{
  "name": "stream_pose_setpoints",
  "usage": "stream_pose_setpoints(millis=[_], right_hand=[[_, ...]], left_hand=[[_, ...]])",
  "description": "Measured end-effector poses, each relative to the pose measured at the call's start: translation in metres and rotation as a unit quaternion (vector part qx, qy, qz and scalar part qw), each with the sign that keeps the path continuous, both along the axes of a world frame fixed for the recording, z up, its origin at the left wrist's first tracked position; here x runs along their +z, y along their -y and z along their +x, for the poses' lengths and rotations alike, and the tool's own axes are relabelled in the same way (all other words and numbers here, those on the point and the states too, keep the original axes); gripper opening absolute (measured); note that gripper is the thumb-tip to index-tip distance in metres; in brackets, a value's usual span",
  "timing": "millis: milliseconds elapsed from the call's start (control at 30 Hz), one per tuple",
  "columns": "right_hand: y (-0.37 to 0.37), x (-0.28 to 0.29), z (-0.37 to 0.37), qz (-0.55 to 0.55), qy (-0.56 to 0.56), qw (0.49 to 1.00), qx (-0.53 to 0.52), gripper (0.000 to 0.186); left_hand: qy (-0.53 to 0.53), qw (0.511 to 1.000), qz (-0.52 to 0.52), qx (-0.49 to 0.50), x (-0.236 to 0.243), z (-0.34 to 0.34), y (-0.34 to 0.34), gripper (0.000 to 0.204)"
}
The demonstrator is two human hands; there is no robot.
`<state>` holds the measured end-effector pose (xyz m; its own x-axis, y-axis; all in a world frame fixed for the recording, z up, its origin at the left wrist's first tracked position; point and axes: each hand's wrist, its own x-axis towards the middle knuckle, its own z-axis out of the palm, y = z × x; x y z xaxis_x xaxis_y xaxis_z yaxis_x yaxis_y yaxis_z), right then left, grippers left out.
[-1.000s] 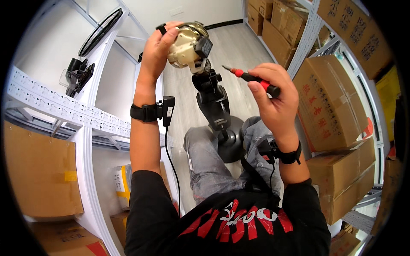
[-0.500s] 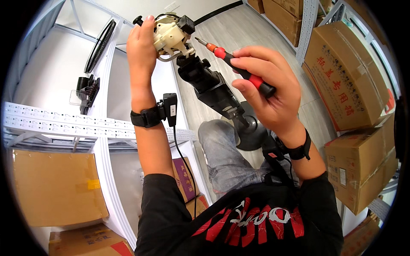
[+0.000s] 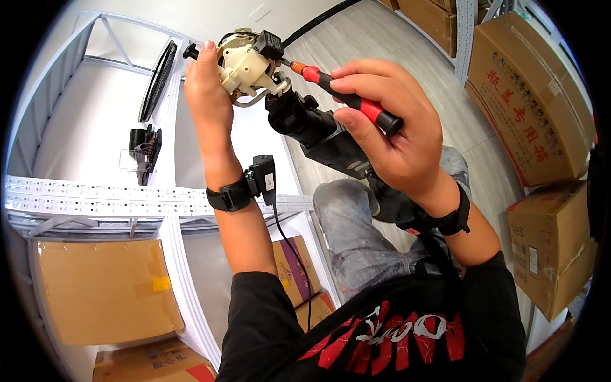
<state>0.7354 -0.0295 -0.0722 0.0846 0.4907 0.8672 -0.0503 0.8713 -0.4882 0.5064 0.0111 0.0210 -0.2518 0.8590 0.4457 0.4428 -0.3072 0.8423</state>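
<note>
This looks like a storeroom: white metal shelving with perforated beams (image 3: 95, 193) stands on the left, and a perforated metal upright (image 3: 466, 38) on the right. Cardboard boxes (image 3: 105, 290) sit on the left-hand shelves, and large printed cartons (image 3: 531, 105) are stacked opposite, with a grey wood-look floor (image 3: 366, 41) between.
</note>
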Motion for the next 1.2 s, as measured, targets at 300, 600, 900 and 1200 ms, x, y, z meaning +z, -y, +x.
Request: stream_pose_setpoints(millis=[300, 600, 900, 1200], right_hand=[[-0.007, 0.001, -0.008, 0.027, -0.024, 0.999, -0.016, 0.024], [0.011, 0.005, 0.026, -0.054, -0.026, 0.997, 0.047, 0.02], [0.002, 0.097, 0.045, -0.114, -0.074, 0.974, 0.183, 0.024], [-0.039, 0.173, -0.019, -0.087, 0.053, 0.972, 0.212, 0.019]], left_hand=[[-0.03, 0.999, 0.015, 0.032, -0.003, 0.0, -0.004, 0.048], [0.02, 0.997, 0.015, -0.067, -0.001, -0.008, 0.002, 0.044], [-0.033, 0.99, 0.107, -0.09, -0.01, -0.025, 0.015, 0.065], [0.127, 0.974, 0.062, -0.178, -0.032, -0.027, 0.031, 0.111]])
